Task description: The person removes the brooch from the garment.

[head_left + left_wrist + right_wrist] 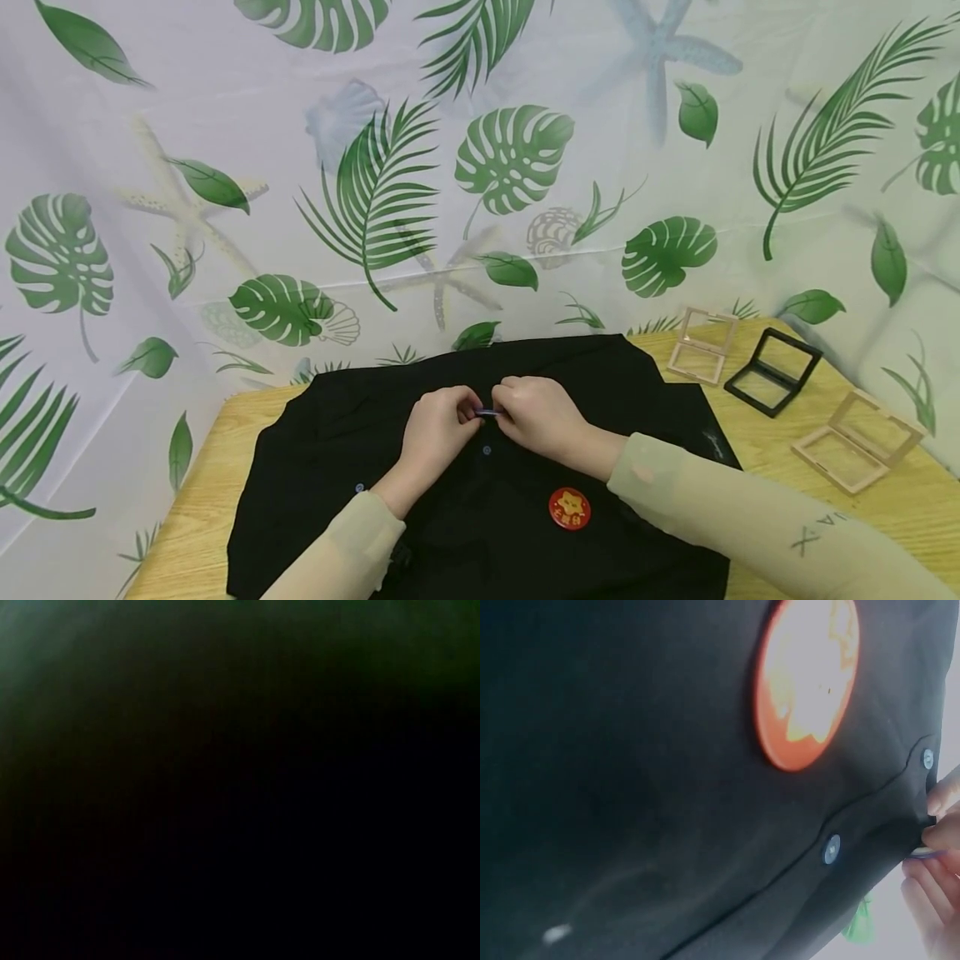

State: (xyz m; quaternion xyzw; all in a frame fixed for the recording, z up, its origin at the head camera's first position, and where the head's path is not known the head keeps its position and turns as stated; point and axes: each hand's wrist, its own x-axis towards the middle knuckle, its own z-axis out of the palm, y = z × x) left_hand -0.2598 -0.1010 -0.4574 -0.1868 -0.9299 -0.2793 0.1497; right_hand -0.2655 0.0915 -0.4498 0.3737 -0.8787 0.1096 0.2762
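Note:
A black buttoned garment [450, 517] lies spread over the table. Above its upper middle, my left hand [438, 425] and right hand [536, 412] meet, and both pinch a small, thin purple-blue item [487, 412], seen edge-on. Its kind is not clear. Fingers [946, 832] around its pale edge [928, 853] show at the right of the right wrist view, close to the cloth. A small blue button [487, 450] sits just below the hands. Lower right on the cloth is a round red badge [570, 509] with a yellow star. The left wrist view is almost wholly dark.
On the wooden table [757, 425], to the right of the garment, stand two beige hinged frames [701, 346] [858, 442] and a black hinged frame [772, 372], all opened. A leaf-patterned white curtain [585, 167] hangs behind the table.

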